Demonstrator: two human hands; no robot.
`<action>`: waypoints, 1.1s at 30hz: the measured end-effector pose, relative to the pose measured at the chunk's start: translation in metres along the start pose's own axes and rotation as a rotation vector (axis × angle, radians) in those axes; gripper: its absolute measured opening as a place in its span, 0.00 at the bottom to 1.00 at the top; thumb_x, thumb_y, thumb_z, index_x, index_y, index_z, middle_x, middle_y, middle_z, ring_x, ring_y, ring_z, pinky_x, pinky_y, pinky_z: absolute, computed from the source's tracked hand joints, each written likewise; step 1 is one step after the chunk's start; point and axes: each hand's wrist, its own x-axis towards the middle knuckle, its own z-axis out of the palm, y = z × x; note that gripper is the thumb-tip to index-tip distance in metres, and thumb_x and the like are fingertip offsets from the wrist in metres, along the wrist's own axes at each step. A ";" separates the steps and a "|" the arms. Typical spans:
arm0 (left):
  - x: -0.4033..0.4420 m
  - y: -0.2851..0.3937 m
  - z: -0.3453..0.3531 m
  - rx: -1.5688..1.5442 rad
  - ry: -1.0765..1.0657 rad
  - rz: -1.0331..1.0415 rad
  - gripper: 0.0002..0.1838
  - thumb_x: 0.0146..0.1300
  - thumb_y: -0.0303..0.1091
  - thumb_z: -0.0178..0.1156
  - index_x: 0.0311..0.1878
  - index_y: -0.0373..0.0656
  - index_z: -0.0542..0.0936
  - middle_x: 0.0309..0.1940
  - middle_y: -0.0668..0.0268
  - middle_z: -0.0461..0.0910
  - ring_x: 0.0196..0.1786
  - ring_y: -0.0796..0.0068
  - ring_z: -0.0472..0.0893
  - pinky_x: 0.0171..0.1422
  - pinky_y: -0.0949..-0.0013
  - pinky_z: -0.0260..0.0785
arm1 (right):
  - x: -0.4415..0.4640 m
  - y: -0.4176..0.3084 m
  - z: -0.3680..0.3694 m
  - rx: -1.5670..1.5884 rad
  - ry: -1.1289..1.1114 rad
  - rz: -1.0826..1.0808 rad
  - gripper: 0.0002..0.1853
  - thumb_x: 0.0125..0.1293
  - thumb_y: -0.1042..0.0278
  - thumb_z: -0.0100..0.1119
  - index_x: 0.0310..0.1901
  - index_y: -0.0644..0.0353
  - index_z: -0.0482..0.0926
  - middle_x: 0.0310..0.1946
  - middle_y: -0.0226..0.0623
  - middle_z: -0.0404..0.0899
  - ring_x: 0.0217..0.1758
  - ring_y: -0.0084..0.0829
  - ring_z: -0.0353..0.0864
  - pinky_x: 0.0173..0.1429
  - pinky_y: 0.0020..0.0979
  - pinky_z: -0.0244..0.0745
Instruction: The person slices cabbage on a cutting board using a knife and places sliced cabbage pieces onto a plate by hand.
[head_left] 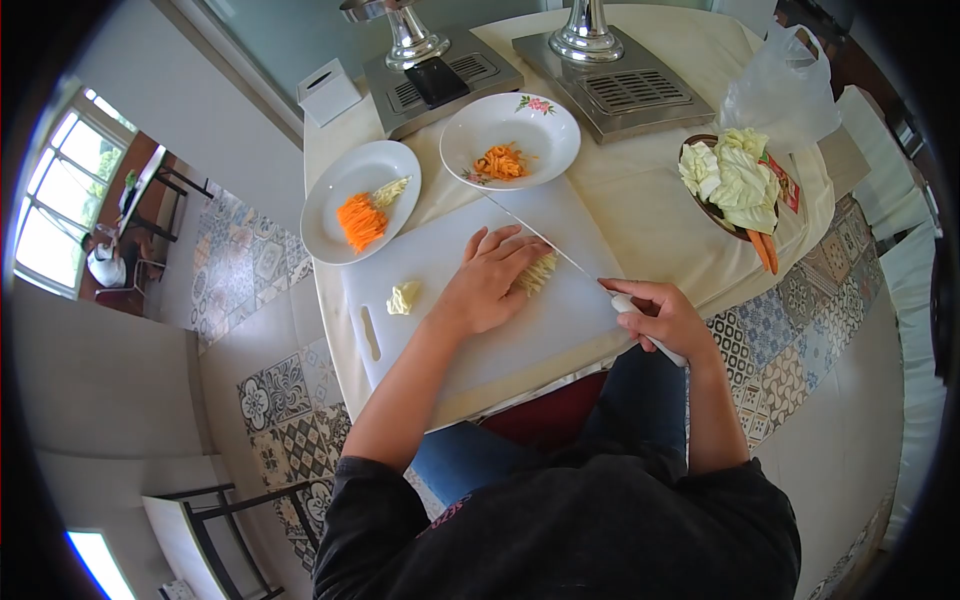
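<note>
My right hand is closed round the white handle of a kitchen knife, whose thin blade slants up and left over the white cutting board. My left hand holds down sliced cabbage, fingers curved over it; its palm hides part of the pile. The blade lies close to the fingertips. A small cabbage chunk rests on the board, left of my left wrist. Beyond the board, an oval plate bears shredded carrot and a little shredded cabbage.
A flowered bowl with carrot peelings stands behind the board. At right are a basket of cabbage leaves, carrots and a plastic bag. Metal dispenser bases, a phone and a tissue box stand behind.
</note>
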 end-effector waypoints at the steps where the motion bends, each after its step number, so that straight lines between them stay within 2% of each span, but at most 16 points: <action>1: 0.000 0.001 0.001 0.004 0.004 -0.014 0.33 0.52 0.27 0.60 0.66 0.48 0.77 0.65 0.63 0.75 0.73 0.56 0.67 0.84 0.43 0.46 | 0.000 0.002 0.000 0.004 0.002 -0.004 0.28 0.66 0.71 0.64 0.69 0.56 0.77 0.23 0.25 0.75 0.19 0.14 0.68 0.26 0.20 0.66; 2: -0.001 0.002 0.001 0.008 0.008 -0.028 0.33 0.51 0.27 0.60 0.65 0.47 0.77 0.65 0.63 0.75 0.73 0.57 0.67 0.84 0.41 0.45 | 0.001 0.003 0.000 0.007 0.003 -0.009 0.27 0.66 0.71 0.64 0.69 0.56 0.77 0.23 0.25 0.75 0.19 0.14 0.68 0.26 0.20 0.67; 5: 0.000 0.006 -0.002 0.026 0.037 0.000 0.30 0.51 0.27 0.63 0.63 0.47 0.79 0.59 0.62 0.79 0.67 0.57 0.73 0.82 0.44 0.53 | 0.001 0.002 0.000 0.015 0.003 0.004 0.27 0.66 0.71 0.64 0.69 0.56 0.77 0.23 0.25 0.75 0.19 0.14 0.68 0.26 0.20 0.67; 8: 0.000 0.000 0.002 0.023 0.085 0.030 0.24 0.55 0.32 0.64 0.58 0.45 0.83 0.55 0.61 0.80 0.63 0.57 0.76 0.79 0.49 0.60 | 0.000 -0.002 0.000 0.001 0.009 0.011 0.27 0.66 0.71 0.64 0.69 0.56 0.77 0.23 0.25 0.75 0.19 0.14 0.68 0.26 0.20 0.67; 11: 0.001 0.003 0.004 0.033 0.142 0.015 0.21 0.54 0.31 0.67 0.53 0.41 0.84 0.49 0.59 0.81 0.56 0.57 0.79 0.70 0.55 0.69 | 0.000 -0.001 0.001 0.016 0.005 -0.008 0.27 0.67 0.71 0.64 0.69 0.56 0.77 0.23 0.25 0.75 0.19 0.14 0.68 0.26 0.20 0.67; 14: 0.001 0.002 0.009 -0.001 0.178 -0.002 0.19 0.54 0.28 0.68 0.51 0.39 0.84 0.44 0.58 0.80 0.51 0.56 0.79 0.61 0.58 0.75 | 0.000 -0.001 0.000 -0.012 0.001 -0.009 0.27 0.67 0.72 0.64 0.69 0.56 0.77 0.24 0.25 0.76 0.20 0.14 0.68 0.26 0.20 0.67; 17: 0.001 0.003 0.009 -0.030 0.201 -0.007 0.18 0.55 0.27 0.68 0.50 0.38 0.84 0.43 0.57 0.80 0.49 0.54 0.79 0.57 0.58 0.76 | -0.001 -0.004 0.001 -0.007 0.002 0.013 0.27 0.68 0.72 0.64 0.69 0.56 0.77 0.24 0.25 0.76 0.20 0.14 0.68 0.26 0.20 0.67; 23: 0.000 0.001 0.010 -0.097 0.203 -0.015 0.16 0.59 0.27 0.68 0.51 0.37 0.84 0.42 0.57 0.80 0.50 0.55 0.79 0.58 0.58 0.76 | -0.001 -0.002 0.001 0.034 0.006 -0.004 0.27 0.67 0.72 0.63 0.69 0.58 0.77 0.24 0.26 0.76 0.20 0.15 0.68 0.26 0.20 0.67; 29: -0.003 0.006 0.018 0.017 0.204 -0.013 0.16 0.59 0.26 0.67 0.52 0.38 0.84 0.45 0.57 0.81 0.50 0.55 0.81 0.57 0.58 0.77 | -0.006 0.002 0.004 0.076 0.084 -0.047 0.28 0.68 0.74 0.62 0.70 0.61 0.74 0.23 0.30 0.75 0.18 0.18 0.69 0.23 0.22 0.68; 33: -0.002 0.004 0.015 -0.015 0.179 -0.019 0.16 0.59 0.25 0.67 0.51 0.39 0.84 0.44 0.59 0.83 0.50 0.56 0.81 0.58 0.58 0.77 | -0.043 -0.019 0.001 0.260 0.040 0.134 0.30 0.74 0.68 0.54 0.75 0.64 0.64 0.23 0.39 0.77 0.17 0.24 0.75 0.22 0.25 0.71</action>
